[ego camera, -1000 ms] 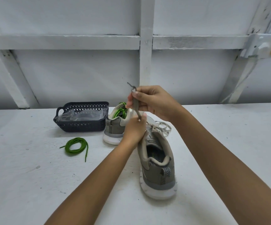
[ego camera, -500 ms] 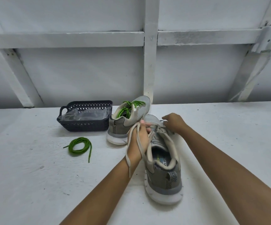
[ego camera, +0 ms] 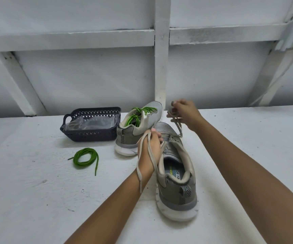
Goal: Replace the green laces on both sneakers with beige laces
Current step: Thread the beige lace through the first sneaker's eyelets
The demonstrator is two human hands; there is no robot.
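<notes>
Two shoes: near grey mesh sneaker (ego camera: 176, 184), green-laced grey sneaker (ego camera: 139, 128) at its 11 o'clock. Left hand (ego camera: 150, 148) grips one flat beige lace (ego camera: 138, 170) — right hand (ego camera: 184, 115) pinches its other end. One coiled green lace (ego camera: 85, 158) lies at 9 o'clock.

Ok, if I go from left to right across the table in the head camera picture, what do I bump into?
Coiled green lace → sneaker with green laces → sneaker with beige lace. I skip the basket: it sits straight behind the coiled lace.
</notes>
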